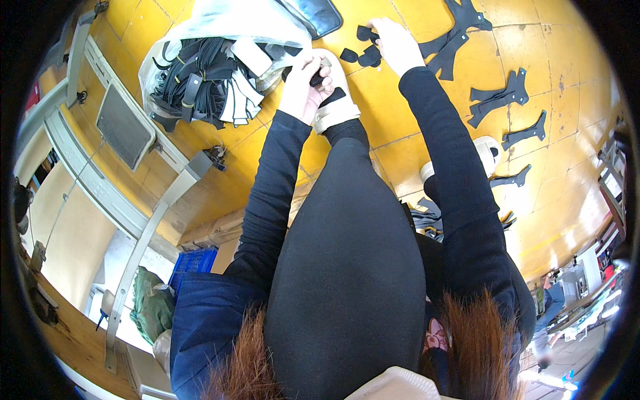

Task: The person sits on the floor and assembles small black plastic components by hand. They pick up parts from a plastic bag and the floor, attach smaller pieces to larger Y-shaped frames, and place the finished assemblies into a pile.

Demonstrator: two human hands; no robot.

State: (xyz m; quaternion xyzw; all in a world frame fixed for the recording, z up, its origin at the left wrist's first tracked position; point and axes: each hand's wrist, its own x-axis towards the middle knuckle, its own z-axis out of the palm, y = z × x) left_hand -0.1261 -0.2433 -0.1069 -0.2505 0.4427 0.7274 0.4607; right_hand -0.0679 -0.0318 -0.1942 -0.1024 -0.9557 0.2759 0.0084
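Note:
My left hand (303, 90) is above my light-coloured shoe (342, 110), its fingers curled round small black pieces (316, 78) that look like cut material. Farther right, my right hand (398, 47) reaches down to the yellow floor. Its thumb and fingertips meet at a small black rounded piece (365, 33), and similar loose pieces (369, 57) lie just below the fingers. Another such piece (349, 55) lies nearer the shoe. How firmly the right fingertips grip is hard to see.
Left of my shoe sits a large clear plastic bag (150, 70) filled with black strips (190, 83) and some white-edged ones. Several bundles of dark forked pieces (510, 93) lie in a row on the right. A metal frame with a pedal (127, 123) stands at the left.

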